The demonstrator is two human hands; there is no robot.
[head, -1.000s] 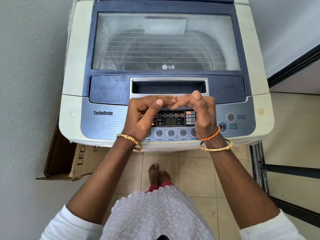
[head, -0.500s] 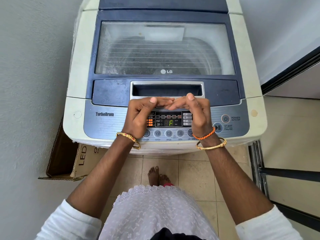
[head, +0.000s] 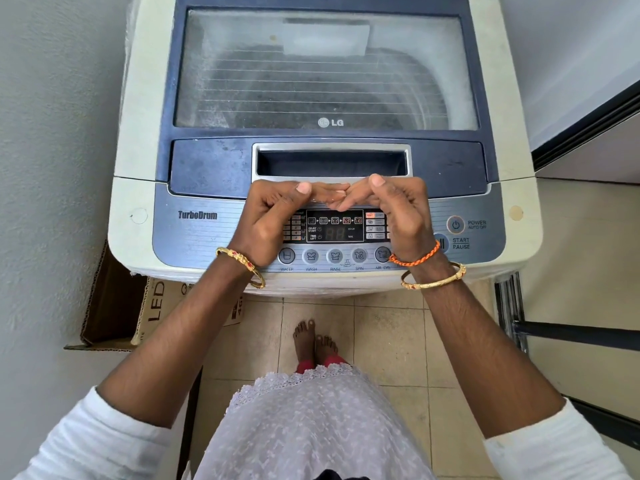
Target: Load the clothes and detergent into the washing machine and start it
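Tiled floor (head: 388, 341) carries washing machine (head: 138, 140), open cardboard box (head: 114, 306) at its left, bare feet (head: 315, 344) in front.

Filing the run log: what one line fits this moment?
lid: closed | left hand, right hand: empty, fingertips meeting above control panel | display: unlit

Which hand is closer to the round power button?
The right hand is closer: it sits just to the left of the power button on the control panel. The left hand is farther left, beyond the display.
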